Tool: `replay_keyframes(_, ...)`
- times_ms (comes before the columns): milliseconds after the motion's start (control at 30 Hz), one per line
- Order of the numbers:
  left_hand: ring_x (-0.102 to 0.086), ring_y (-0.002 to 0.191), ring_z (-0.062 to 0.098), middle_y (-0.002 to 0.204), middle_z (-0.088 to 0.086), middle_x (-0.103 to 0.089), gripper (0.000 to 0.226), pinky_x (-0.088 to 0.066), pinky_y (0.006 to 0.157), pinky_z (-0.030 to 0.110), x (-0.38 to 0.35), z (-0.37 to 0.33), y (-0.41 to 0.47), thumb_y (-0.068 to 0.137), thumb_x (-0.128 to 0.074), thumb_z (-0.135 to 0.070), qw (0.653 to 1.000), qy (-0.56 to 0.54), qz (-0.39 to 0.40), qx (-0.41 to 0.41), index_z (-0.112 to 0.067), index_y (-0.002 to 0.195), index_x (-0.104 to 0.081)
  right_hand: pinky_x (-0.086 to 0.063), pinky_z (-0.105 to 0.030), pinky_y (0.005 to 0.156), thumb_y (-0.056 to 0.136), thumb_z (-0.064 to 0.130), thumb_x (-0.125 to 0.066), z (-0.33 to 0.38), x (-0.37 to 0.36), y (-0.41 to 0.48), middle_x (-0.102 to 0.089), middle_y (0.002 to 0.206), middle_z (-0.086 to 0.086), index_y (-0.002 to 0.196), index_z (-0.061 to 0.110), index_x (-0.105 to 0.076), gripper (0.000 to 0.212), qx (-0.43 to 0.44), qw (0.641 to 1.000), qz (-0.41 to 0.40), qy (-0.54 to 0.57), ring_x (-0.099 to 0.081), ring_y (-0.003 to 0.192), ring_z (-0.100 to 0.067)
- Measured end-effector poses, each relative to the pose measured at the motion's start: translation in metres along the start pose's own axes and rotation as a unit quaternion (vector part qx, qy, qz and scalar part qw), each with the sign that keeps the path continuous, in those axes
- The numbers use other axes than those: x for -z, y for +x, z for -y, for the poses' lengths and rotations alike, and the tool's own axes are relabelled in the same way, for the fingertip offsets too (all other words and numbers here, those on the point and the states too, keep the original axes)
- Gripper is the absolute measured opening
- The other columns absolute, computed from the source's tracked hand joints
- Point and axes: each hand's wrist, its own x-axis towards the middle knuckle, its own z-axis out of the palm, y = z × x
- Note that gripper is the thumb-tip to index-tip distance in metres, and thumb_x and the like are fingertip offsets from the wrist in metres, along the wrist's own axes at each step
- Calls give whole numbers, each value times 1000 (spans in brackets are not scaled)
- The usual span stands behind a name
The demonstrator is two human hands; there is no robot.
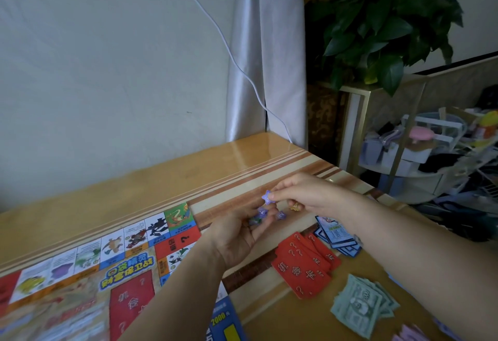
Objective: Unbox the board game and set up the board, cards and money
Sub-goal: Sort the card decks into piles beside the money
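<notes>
The game board [80, 273] lies unfolded on the left of the wooden table [188, 168]. My left hand [239, 235] is cupped palm up just past the board's right edge, holding a few small purple pieces [260, 212]. My right hand [301, 192] hovers above it and pinches one purple star-shaped piece [267, 197]. Red question-mark cards [304, 265] lie fanned to the right. Beyond them lies a stack of blue-edged cards [336, 235]. Green paper money [361, 305] is piled at the near right.
A blue 2000 note [225, 319] lies at the board's near edge, pale purple notes [412, 336] at the bottom right. A small orange piece [295, 207] and a purple die [281, 215] lie on the table under my right hand. A potted plant [382, 23] and cluttered shelves [431, 152] stand past the table's right edge.
</notes>
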Motion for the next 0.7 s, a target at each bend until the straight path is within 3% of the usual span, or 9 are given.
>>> replay_keyframes(100,-72,72,24,89,24,-70,25,-58,69,30,1,2,-2,96,-38,6,1000,16,-10,-8,12,106,-60,-29,-18,51,84,18,-70,6,0,-6,-66,62,14,80,20,-71,5,-17,999,20,25,-39,58,-5)
replay_keyframes(233,-71,66,19,80,19,-71,20,-59,63,27,0,7,-4,94,-45,5,998,47,-40,-24,10,92,-64,-36,-20,59,80,26,-75,12,-4,-13,-67,75,13,83,23,-72,5,-7,998,3,-69,-50,72,-5)
replay_keyframes(367,-70,62,19,76,18,-71,13,-59,59,27,0,11,-4,91,-52,4,996,54,-68,-24,8,92,-64,-38,-18,61,81,26,-74,15,-10,-17,-66,82,13,94,22,-75,14,-1,993,10,-118,-52,75,-2)
replay_keyframes(467,-69,71,22,82,20,-71,14,-59,62,28,0,8,-5,92,-53,1,997,48,-63,-16,9,98,-63,-40,-17,60,82,28,-73,18,-13,-17,-66,89,12,97,23,-74,16,-4,989,8,-145,-54,79,-3)
replay_keyframes(600,-65,91,31,92,26,-69,23,-56,76,35,1,5,-10,93,-40,9,999,25,-21,-18,14,102,-61,-40,-18,58,83,26,-72,16,-12,-16,-65,81,13,95,24,-73,12,-10,992,12,-123,-52,70,-5)
replay_keyframes(700,-65,93,29,90,25,-70,25,-57,74,31,3,5,-10,93,-39,12,999,43,-17,-25,13,98,-63,-39,-17,54,83,21,-72,15,-14,-14,-67,78,9,98,19,-73,15,-19,996,22,-90,-47,60,-5)
